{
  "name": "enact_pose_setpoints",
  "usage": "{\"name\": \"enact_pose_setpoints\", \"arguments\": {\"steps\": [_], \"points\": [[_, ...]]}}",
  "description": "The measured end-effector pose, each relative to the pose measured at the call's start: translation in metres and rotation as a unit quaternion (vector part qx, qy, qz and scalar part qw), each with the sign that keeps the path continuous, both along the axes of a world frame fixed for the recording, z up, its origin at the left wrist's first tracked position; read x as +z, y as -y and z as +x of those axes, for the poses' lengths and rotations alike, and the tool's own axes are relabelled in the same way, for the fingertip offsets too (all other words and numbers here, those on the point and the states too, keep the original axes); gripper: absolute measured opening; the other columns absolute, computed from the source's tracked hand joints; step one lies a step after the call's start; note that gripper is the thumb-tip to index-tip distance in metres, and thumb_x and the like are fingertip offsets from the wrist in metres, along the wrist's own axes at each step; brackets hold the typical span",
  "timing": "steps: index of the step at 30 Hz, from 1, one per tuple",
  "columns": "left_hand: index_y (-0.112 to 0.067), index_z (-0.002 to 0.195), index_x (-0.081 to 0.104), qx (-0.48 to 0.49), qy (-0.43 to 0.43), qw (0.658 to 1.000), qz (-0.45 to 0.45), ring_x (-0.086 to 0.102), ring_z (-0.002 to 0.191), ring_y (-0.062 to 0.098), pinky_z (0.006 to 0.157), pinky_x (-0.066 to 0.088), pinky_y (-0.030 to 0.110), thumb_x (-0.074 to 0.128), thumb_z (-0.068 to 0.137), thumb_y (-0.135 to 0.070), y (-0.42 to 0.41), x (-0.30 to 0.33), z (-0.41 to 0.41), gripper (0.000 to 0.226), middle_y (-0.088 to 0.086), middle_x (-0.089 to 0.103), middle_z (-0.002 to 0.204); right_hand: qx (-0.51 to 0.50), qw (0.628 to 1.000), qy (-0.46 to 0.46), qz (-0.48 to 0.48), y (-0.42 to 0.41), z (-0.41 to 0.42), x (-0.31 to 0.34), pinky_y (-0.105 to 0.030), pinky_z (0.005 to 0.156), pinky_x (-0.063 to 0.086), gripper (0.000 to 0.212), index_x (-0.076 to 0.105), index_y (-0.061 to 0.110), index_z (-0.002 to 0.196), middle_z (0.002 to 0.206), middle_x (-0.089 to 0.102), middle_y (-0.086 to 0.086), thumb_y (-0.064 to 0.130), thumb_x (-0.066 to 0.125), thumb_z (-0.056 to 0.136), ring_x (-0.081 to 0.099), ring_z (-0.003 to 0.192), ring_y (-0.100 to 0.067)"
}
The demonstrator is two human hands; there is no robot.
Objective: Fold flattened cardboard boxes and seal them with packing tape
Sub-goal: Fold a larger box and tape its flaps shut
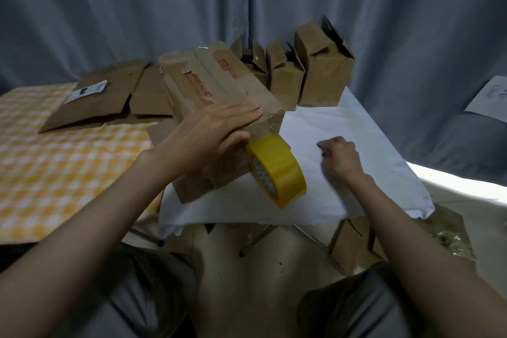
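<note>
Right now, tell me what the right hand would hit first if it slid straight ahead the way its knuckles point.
Probably only the white cloth-covered table under the right hand; farther on stands the upright brown cardboard box, though depth is unclear.

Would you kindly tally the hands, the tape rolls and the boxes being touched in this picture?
Hands: 2, left hand and right hand
Tape rolls: 1, tape roll
Boxes touched: 1, box
Total: 4
</note>
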State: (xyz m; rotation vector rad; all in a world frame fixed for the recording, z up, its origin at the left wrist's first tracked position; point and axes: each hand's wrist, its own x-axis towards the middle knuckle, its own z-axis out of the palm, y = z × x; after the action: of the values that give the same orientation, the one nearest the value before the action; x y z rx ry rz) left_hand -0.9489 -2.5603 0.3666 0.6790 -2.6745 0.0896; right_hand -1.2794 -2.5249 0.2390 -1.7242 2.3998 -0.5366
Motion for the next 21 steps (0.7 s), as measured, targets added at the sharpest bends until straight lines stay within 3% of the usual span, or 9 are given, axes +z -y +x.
{"name": "enact_pose_setpoints", "arguments": {"steps": [2, 4, 6, 8, 10, 12, 16, 18, 21], "points": [[-0.019, 0.149, 0.046, -0.015, -0.012, 0.999, 0.041, 0.039, 0.143, 0.013, 0.117, 0.035, 0.045, 0.037, 0.103, -0.044, 0.005, 0.004, 0.003, 0.053, -0.002, 0.045, 0.153, -0.002, 1.0, 0.011, -0.028, 0.0, -0.004, -0.003, -0.035, 0.091, 0.039, 0.026, 0.072, 0.009, 0.115, 0.121, 0.058, -0.018, 0.004, 0.056, 0.095, 0.05, 0.11, -0.041], [-0.021, 0.149, 0.047, -0.017, -0.016, 0.997, 0.077, 0.038, 0.144, 0.01, 0.118, 0.034, 0.048, 0.039, 0.102, -0.043, 0.011, 0.007, 0.007, 0.052, -0.006, 0.043, 0.154, -0.007, 0.996, 0.062, -0.061, 0.0, -0.007, -0.001, -0.028, 0.086, 0.043, 0.016, 0.076, 0.005, 0.103, 0.11, 0.063, -0.019, 0.007, 0.064, 0.092, 0.059, 0.104, -0.037], [-0.025, 0.149, 0.046, -0.012, -0.013, 0.994, 0.104, 0.035, 0.145, 0.006, 0.119, 0.031, 0.05, 0.041, 0.101, -0.042, 0.017, 0.01, 0.012, 0.051, -0.011, 0.041, 0.155, -0.006, 0.987, 0.13, -0.099, -0.005, -0.004, 0.008, -0.02, 0.074, 0.045, 0.008, 0.078, 0.004, 0.09, 0.092, 0.071, -0.012, 0.01, 0.072, 0.088, 0.068, 0.09, -0.028], [-0.027, 0.15, 0.043, -0.013, -0.003, 0.991, 0.13, 0.03, 0.146, 0.003, 0.122, 0.024, 0.052, 0.042, 0.1, -0.042, 0.023, 0.014, 0.016, 0.052, -0.015, 0.037, 0.156, -0.002, 0.97, 0.188, -0.156, -0.012, 0.01, 0.027, -0.016, 0.066, 0.046, 0.007, 0.076, 0.011, 0.09, 0.086, 0.071, 0.002, 0.018, 0.073, 0.089, 0.069, 0.085, -0.019], [-0.03, 0.151, 0.042, -0.011, 0.005, 0.988, 0.155, 0.027, 0.147, 0.0, 0.124, 0.015, 0.052, 0.044, 0.1, -0.043, 0.028, 0.018, 0.021, 0.052, -0.018, 0.036, 0.156, 0.028, 0.931, 0.272, -0.241, -0.02, 0.037, 0.057, -0.021, 0.069, 0.054, 0.012, 0.072, 0.016, 0.098, 0.092, 0.07, 0.007, 0.026, 0.071, 0.092, 0.068, 0.087, -0.016], [-0.031, 0.15, 0.043, -0.008, 0.003, 0.987, 0.163, 0.03, 0.146, 0.002, 0.123, 0.018, 0.052, 0.045, 0.1, -0.044, 0.031, 0.02, 0.025, 0.052, -0.019, 0.037, 0.156, 0.115, 0.88, 0.354, -0.295, -0.026, 0.066, 0.088, -0.025, 0.077, 0.058, 0.015, 0.07, 0.013, 0.107, 0.1, 0.07, 0.002, 0.021, 0.069, 0.094, 0.068, 0.092, -0.015], [-0.04, 0.144, 0.05, 0.027, -0.023, 0.996, 0.077, 0.043, 0.121, 0.014, 0.1, 0.04, 0.047, 0.045, 0.097, -0.051, 0.027, 0.015, 0.028, 0.048, -0.009, 0.049, 0.143, 0.301, 0.851, 0.32, -0.288, -0.021, 0.11, 0.127, -0.028, 0.089, 0.054, 0.019, 0.067, 0.007, 0.115, 0.11, 0.068, -0.003, 0.011, 0.064, 0.096, 0.064, 0.105, -0.015], [-0.036, 0.14, 0.055, 0.039, -0.038, 0.997, 0.062, 0.046, 0.118, 0.016, 0.096, 0.042, 0.048, 0.047, 0.096, -0.051, 0.022, 0.012, 0.028, 0.047, -0.005, 0.052, 0.132, 0.327, 0.857, 0.286, -0.276, -0.012, 0.119, 0.13, -0.027, 0.086, 0.053, 0.018, 0.068, 0.009, 0.113, 0.109, 0.065, -0.003, 0.011, 0.065, 0.096, 0.062, 0.102, -0.015], [-0.029, 0.141, 0.055, 0.045, -0.045, 0.997, 0.045, 0.049, 0.123, 0.016, 0.098, 0.044, 0.049, 0.047, 0.099, -0.044, 0.015, 0.009, 0.031, 0.045, -0.005, 0.054, 0.135, 0.341, 0.865, 0.258, -0.262, -0.005, 0.118, 0.127, -0.025, 0.083, 0.051, 0.017, 0.07, 0.01, 0.112, 0.106, 0.062, -0.003, 0.011, 0.065, 0.096, 0.061, 0.098, -0.013]]}}
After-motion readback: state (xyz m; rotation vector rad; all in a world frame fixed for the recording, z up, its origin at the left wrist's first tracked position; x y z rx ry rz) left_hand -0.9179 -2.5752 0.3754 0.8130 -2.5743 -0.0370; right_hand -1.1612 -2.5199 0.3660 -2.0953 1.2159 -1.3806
